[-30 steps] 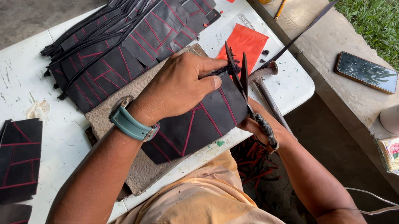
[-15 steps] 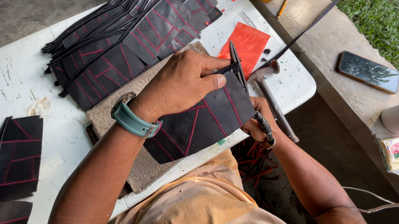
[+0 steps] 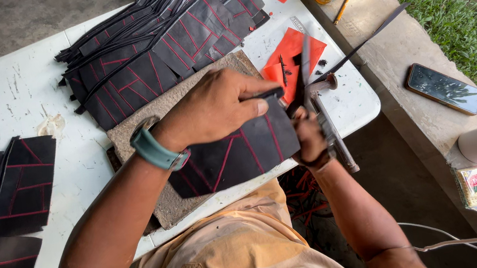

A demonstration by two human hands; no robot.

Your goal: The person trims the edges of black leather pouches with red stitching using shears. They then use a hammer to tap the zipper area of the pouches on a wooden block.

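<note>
The black sheet [image 3: 240,151], a flat piece of dark, leather-like material ruled with thin red lines, lies half on a rough brown cutting board [image 3: 187,107] at the near edge of the white bench [image 3: 1,101], its right end hanging out past the bench edge toward the scissors [image 3: 326,118]. In the head view, the only one there is, the left hand [image 3: 217,107] presses down on the sheet's upper edge, its grip closed with thumb and fingers pinched on the material. The right hand [image 3: 309,138] has its grip clamped on the scissors' handles, and the blades stand at the sheet's right edge; whether they are biting into it I cannot tell. As for progress, a judgement only: a large heap of similar marked pieces [image 3: 162,41] sits at the far side of the bench and a smaller stack [image 3: 6,196] lies at the left, so much material has been marked, while this sheet looks mostly whole, with most of its red lines uncut. Thin black offcuts [image 3: 360,48] lie near an orange sheet [image 3: 295,55] just beyond the scissors. The sheet looks limp yet firm enough to hold flat, matte, with slanting red lines crossing it.
</note>
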